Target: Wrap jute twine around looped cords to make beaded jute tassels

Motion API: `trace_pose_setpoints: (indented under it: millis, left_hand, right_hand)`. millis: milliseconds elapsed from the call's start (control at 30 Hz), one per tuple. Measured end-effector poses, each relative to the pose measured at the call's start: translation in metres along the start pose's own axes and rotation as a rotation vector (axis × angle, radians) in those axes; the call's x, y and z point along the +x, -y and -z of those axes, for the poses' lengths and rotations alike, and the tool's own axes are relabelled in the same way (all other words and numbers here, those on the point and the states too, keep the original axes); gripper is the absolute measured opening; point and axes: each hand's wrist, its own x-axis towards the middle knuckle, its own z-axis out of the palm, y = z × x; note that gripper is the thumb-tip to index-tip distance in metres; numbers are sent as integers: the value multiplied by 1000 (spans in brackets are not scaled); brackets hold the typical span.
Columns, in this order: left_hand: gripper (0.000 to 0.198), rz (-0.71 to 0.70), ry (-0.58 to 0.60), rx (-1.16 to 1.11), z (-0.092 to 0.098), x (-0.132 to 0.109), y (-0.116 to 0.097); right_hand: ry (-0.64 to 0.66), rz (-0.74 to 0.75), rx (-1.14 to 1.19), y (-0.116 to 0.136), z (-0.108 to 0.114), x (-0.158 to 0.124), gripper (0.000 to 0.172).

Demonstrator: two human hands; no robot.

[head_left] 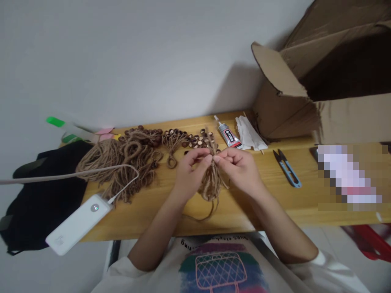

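Both hands meet over the wooden table, pinching a bundle of brown jute cord (pixel 210 183). My left hand (pixel 194 169) has thumb and fingers closed on the cord from the left. From the right, my right hand (pixel 240 167) pinches the same spot, its thumb against the left one. Cord ends stick up above the fingers, and loops hang below, with one loose strand trailing on the tabletop. Just behind lie several small brown-and-cream beads or nut halves (pixel 198 141). A smaller looped cord piece with beads (pixel 172 146) rests left of them.
Left are a large heap of jute cords (pixel 104 156), a white power bank (pixel 79 224) with its cable, and black cloth (pixel 45 203). A glue tube (pixel 229 136), white tissue (pixel 250 132), blue thread snips (pixel 288 169) and an open cardboard box (pixel 284 114) stand right.
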Motion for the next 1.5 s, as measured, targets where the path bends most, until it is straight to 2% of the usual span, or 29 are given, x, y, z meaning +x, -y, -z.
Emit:
trace_pose_setpoints:
  millis: [67,167,300,467,733,1033,1167,1267,1367,1500]
  left_hand:
    - [17,-61,28,150,-1,-8,0]
    - [28,-184,65,357,-7,-19,4]
    - [31,-260,-3,422,-17,-26,11]
    - [26,-189,-49,262,-16,-23,15]
    - [26,17,-13,-166,-12,-17,13]
    - [27,63,4,-256,-11,-16,16]
    - [30,60,55,-304,-11,-15,17]
    - [36,40,131,-320,-7,-14,18]
    - [39,12,238,-327,-1,-13,17]
    - [37,-63,406,-285,8,-9,9]
  right_hand:
    - [-102,37,-48,0,-1,-1,28]
    - [-213,43,-78,-1,-3,0,26]
    - [-261,19,-10,-2,-8,0,26]
    - [-194,5,53,-1,-7,-3,30]
    - [-40,-50,194,4,3,-4,33]
    - [-54,-100,266,-2,3,-1,33]
    - [-36,-106,296,-3,3,1,33]
    - [4,-56,252,-3,6,1,32]
    - [44,62,146,1,8,-3,29]
    - [7,392,-154,15,9,-18,16]
